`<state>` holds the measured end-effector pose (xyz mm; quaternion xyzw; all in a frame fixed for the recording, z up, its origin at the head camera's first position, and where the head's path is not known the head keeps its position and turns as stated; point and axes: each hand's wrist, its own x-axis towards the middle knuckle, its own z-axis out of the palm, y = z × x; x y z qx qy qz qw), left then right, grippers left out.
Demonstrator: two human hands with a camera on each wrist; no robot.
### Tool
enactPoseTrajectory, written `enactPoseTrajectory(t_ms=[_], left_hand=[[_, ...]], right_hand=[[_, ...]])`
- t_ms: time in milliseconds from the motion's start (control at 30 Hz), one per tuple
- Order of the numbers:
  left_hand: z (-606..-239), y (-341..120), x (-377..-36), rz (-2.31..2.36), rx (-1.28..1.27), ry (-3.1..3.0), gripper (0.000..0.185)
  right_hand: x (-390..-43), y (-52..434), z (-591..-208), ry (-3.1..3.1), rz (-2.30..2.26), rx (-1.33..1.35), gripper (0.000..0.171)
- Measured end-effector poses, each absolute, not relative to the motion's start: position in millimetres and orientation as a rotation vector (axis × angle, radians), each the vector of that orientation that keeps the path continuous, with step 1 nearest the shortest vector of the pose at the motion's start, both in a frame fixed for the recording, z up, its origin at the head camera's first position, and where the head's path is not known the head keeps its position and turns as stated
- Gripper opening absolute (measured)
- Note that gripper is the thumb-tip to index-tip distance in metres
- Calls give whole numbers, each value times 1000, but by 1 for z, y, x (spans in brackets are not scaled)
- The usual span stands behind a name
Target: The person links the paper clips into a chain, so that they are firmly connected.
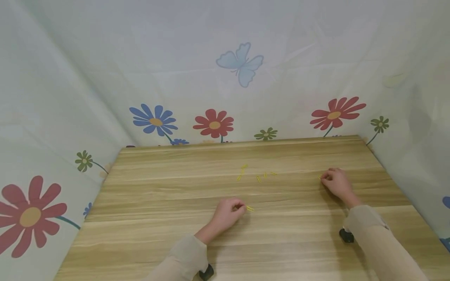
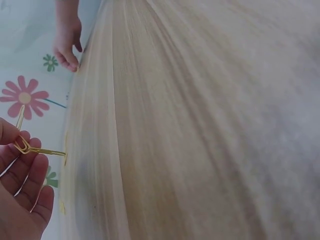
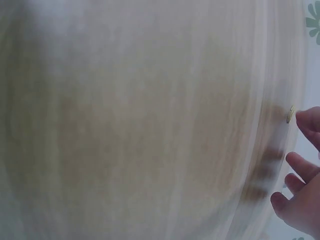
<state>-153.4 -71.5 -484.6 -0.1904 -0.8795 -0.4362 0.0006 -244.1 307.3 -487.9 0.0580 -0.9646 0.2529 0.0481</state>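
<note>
My left hand (image 1: 228, 212) pinches several linked yellow paper clips (image 2: 47, 151) between thumb and fingertips. In the left wrist view one clip points up past the thumb, and others stick out to the right of the fingers. Over the right part of the table, my right hand (image 1: 338, 183) has its thumb and index fingertips at a single yellow paper clip (image 3: 290, 114), most of it covered in the head view. Its other fingers are spread apart below, as the right wrist view shows.
Loose yellow paper clips (image 1: 258, 179) lie scattered on the wooden table (image 1: 158, 234), beyond and between the hands. A white curtain (image 1: 281, 78) printed with flowers and a butterfly borders the table's back and sides. Dark wrist devices (image 1: 347, 235) hang under both sleeves.
</note>
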Motion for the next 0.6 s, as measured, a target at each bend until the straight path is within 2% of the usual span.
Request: enactPoseTrajectory(t_ms=[233,600], left_hand=[[-484,-71,-153,-1366,-598,-2768,14],[-483,-72,-152,-1349,-607,-2770,14]], right_hand=[[-242,308,-486,-2945,682,17,18],[-243,308,-487,-3002,737,5,16]])
